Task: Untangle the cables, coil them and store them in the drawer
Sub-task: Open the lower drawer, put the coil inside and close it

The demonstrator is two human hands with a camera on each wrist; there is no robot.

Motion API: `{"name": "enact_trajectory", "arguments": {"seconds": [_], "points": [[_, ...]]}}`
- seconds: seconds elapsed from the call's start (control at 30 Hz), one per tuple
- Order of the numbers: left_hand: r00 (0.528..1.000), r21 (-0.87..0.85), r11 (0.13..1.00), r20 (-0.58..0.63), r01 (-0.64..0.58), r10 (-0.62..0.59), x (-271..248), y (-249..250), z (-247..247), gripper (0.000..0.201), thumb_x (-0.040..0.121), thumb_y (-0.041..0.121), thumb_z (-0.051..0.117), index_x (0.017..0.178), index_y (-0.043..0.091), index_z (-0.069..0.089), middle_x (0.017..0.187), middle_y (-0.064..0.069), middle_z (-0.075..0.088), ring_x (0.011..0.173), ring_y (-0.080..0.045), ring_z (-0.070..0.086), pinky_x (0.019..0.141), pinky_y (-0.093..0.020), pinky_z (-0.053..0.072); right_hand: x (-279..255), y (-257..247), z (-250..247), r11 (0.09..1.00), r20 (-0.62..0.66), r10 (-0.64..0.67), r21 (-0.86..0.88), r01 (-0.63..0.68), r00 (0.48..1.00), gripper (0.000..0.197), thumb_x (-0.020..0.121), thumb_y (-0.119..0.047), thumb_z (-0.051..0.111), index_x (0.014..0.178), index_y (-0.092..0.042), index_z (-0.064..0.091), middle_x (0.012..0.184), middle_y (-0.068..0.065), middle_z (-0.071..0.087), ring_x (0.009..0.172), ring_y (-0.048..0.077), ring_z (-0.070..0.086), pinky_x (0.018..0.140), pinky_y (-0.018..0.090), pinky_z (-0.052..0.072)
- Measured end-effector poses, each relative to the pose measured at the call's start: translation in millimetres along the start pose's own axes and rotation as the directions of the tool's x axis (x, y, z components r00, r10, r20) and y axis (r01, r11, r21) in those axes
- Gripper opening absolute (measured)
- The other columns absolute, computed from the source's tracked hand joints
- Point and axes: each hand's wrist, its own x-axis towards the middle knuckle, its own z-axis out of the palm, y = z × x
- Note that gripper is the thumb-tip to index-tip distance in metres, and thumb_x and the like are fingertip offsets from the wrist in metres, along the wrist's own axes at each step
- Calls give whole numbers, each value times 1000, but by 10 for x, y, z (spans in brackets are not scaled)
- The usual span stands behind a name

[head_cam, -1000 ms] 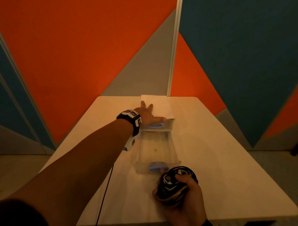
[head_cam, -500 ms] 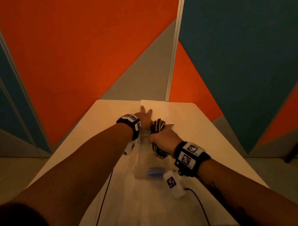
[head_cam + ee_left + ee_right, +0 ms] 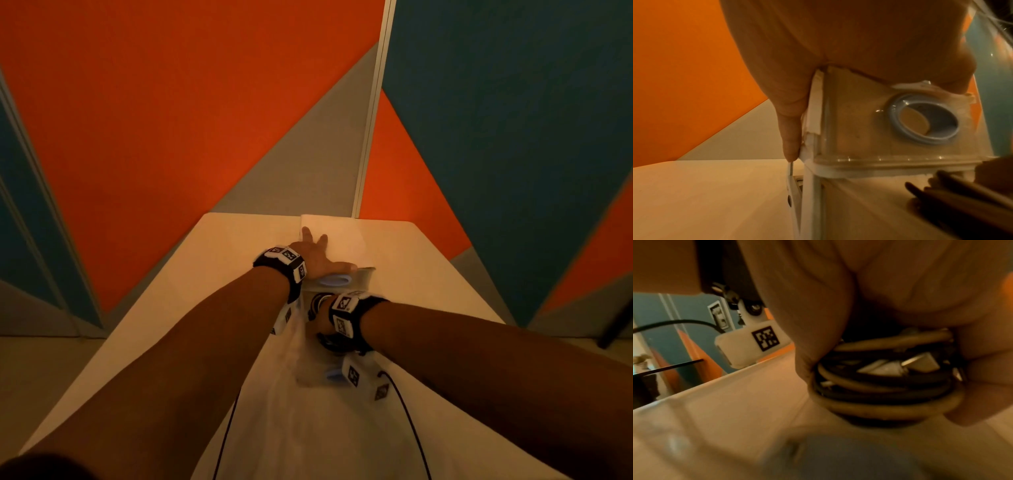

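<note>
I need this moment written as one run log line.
left hand: rests flat on drawer unit | right hand: grips cable coil | place: inside open drawer

The pulled-out drawer (image 3: 310, 356) is blocked from above by the right hand (image 3: 322, 323) gripping the coiled cables (image 3: 885, 386); the left hand (image 3: 317, 255) covers the drawer unit (image 3: 346, 236) top. Either side, the table (image 3: 428, 294) lies open for passing

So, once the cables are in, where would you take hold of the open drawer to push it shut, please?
Probably at the drawer front, by the blue ring pull, coming from the near side. It juts toward the person, and the left hand already steadies the cabinet, while the right hand grips the cable coil.
</note>
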Motion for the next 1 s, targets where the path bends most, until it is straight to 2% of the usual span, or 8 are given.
{"name": "enact_trajectory", "arguments": {"seconds": [0.1,0.27,0.37,0.5,0.63,0.8,0.93,1.0], "points": [[1000,19,1000,21,-9,9,16,-18,-8,129,73,96,49,165,26,-8,170,-14,-23,157,-43,15,126,-52,24,12,-20,-35,997,25,24,-77,-22,999,69,96,-61,48,148,-17,43,145,9,51,124,32,54,104,43,44],[995,94,993,71,-75,68,44,-83,-69,133,78,78,70,164,18,-12,171,-15,-22,156,-41,17,124,-48,29,341,84,-16,964,36,-20,-264,28,999,65,97,-55,52,150,-18,42,130,11,59,104,34,62,90,48,54],[993,164,983,96,-81,66,80,-113,-74,147,66,79,74,163,17,-15,171,-15,-22,156,-41,17,124,-53,28,-221,-32,-239,991,85,33,-130,-22,996,53,98,-33,61,142,-5,50,142,18,53,129,37,52,104,44,43],[996,201,977,65,-73,61,109,-105,-21,144,65,71,77,163,20,-15,171,-15,-22,155,-42,24,122,-54,33,-252,108,-238,995,27,11,-101,-8,1000,63,99,-52,52,150,-16,40,150,7,47,132,28,49,108,37,39],[996,206,975,48,-78,69,113,-125,5,143,63,68,77,164,21,-14,171,-13,-21,154,-41,26,121,-53,35,-258,192,-184,999,109,8,34,-12,994,91,81,-61,72,153,-21,34,154,4,44,136,25,46,111,37,39],[996,195,977,46,-87,80,85,-116,5,143,66,78,74,164,21,-13,172,-12,-19,155,-41,23,121,-54,34,-568,297,-248,994,63,-111,32,109,992,66,93,-60,55,144,-19,47,146,8,52,123,23,53,104,33,44],[996,159,984,50,-84,77,81,-95,-24,157,51,97,64,164,21,-13,172,-11,-20,157,-41,18,123,-56,29,-1023,382,-66,977,36,-189,-97,191,981,105,86,-82,37,159,-20,-6,168,6,-4,154,28,7,124,48,14],[996,143,987,52,-79,72,96,-87,-11,151,57,99,60,164,22,-13,171,-11,-22,157,-41,16,124,-55,27,-1142,430,35,977,118,-149,-136,164,982,122,73,-94,34,158,-21,-14,166,5,-18,155,26,-4,125,49,9]]}}
